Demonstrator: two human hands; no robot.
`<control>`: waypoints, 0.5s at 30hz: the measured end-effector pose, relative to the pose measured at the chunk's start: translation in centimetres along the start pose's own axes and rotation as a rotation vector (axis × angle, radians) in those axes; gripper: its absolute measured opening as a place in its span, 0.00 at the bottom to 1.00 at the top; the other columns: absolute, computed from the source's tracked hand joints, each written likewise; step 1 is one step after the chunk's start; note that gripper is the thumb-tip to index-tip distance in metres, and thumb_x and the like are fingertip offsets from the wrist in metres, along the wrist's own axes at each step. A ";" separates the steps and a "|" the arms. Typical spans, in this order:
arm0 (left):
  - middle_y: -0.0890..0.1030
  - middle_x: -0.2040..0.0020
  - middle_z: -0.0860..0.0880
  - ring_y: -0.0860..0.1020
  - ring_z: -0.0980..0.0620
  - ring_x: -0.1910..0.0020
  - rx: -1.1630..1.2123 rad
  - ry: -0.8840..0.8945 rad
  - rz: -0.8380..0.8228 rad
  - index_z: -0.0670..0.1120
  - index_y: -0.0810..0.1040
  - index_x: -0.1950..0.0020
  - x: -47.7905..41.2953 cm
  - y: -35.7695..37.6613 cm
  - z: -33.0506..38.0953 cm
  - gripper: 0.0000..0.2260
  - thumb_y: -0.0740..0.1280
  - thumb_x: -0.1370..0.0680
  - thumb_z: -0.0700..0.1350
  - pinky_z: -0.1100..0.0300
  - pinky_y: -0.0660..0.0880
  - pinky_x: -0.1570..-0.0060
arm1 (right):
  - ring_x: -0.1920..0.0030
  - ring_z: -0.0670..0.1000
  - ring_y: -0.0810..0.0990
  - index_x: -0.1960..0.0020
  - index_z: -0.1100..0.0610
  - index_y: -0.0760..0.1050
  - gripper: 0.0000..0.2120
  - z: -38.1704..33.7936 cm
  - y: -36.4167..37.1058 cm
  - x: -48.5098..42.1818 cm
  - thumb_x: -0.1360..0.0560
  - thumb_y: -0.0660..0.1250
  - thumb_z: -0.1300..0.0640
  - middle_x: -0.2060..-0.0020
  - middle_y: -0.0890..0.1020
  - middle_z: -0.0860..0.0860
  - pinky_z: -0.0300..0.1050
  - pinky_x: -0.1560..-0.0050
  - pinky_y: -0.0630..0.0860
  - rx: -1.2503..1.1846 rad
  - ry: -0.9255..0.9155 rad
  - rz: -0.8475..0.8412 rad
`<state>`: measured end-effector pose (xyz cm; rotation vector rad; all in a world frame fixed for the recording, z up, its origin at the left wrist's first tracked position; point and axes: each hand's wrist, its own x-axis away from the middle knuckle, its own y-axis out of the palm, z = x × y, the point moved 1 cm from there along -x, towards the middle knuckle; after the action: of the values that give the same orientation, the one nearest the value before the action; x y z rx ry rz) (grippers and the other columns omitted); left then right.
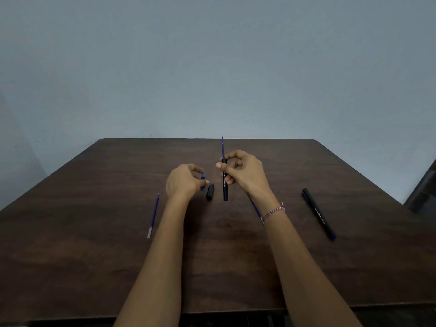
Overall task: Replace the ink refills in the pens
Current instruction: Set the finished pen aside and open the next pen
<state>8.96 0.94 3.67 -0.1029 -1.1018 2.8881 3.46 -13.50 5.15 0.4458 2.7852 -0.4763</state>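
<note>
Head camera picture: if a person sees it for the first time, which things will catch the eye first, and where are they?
First, the right hand above the middle of the brown table, holding a black pen barrel upright with a blue ink refill sticking out of its top. Beside it, the left hand pinches a small blue pen tip piece, with a black cap lying between the hands. A loose refill lies at left, a whole black pen at right.

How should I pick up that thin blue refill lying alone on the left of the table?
Pinch the loose refill around its middle, coming straight down from above with thumb and finger on its two long sides. It lies flat on the table, thin and round, so an end grip might let it roll.
</note>
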 end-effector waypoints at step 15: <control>0.82 0.49 0.47 0.80 0.47 0.49 -0.130 -0.022 -0.079 0.49 0.81 0.48 0.2 0.3 -0.2 0.09 0.72 0.27 0.48 0.50 0.78 0.47 | 0.75 0.43 0.79 0.47 0.59 0.76 0.14 -0.3 -0.2 0.1 0.30 0.74 0.56 0.73 0.79 0.48 0.36 0.69 0.78 -0.033 -0.029 0.053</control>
<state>8.77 0.87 3.28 -0.0321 -1.2671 2.7530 3.23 -13.57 5.41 0.4997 2.7418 -0.4213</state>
